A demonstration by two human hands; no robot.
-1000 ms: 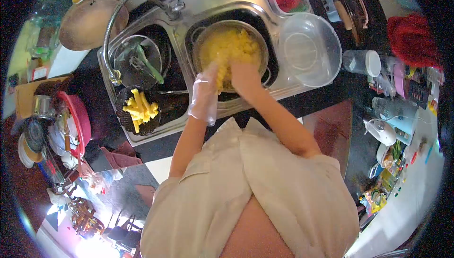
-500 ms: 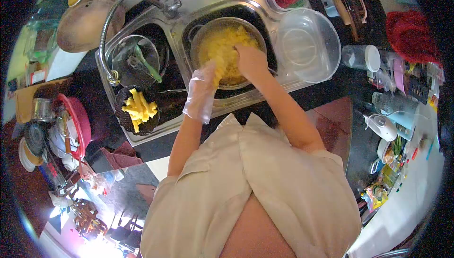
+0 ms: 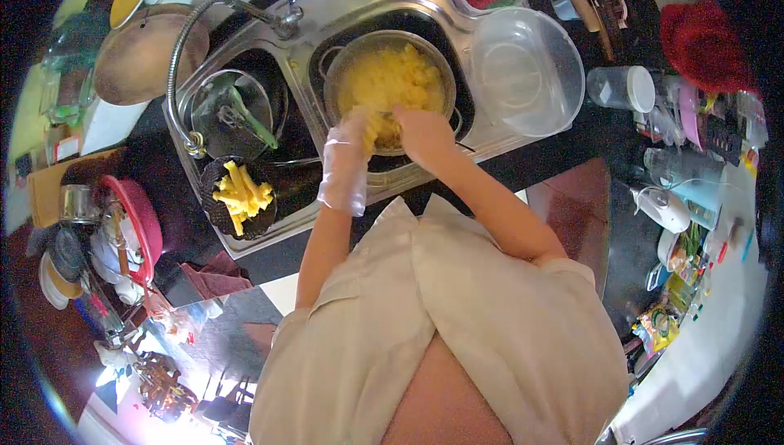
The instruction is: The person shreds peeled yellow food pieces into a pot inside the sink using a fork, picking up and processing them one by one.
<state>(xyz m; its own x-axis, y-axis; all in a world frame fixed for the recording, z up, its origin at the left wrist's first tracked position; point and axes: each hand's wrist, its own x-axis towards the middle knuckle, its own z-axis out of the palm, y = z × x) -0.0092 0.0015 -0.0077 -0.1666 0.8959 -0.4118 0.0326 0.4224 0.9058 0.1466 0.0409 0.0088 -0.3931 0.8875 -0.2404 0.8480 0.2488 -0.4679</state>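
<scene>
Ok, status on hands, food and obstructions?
Left hand gripping yellow piece, right hand beside it. Yellow food in pot. Nothing seen in the way.

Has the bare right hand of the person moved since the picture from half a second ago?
Yes. Judged against the silver metal sink, the bare right hand has moved down the view, closer to the sink's near edge.

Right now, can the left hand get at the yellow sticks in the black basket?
Likely yes: the yellow sticks lie uncovered in the black basket, nothing tall between. But the left hand seems occupied with a yellow piece.
</scene>
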